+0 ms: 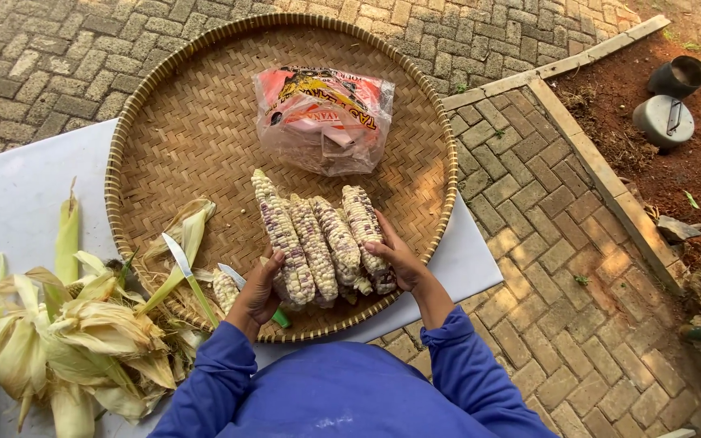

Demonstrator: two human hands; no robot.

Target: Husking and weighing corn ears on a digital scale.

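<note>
Husk pile cut off at left edge; knife handle behind left hand.

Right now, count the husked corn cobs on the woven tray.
5: four cobs lie side by side between the left hand and right hand; a smaller cob lies beside the left hand. Others may be hidden.
</note>
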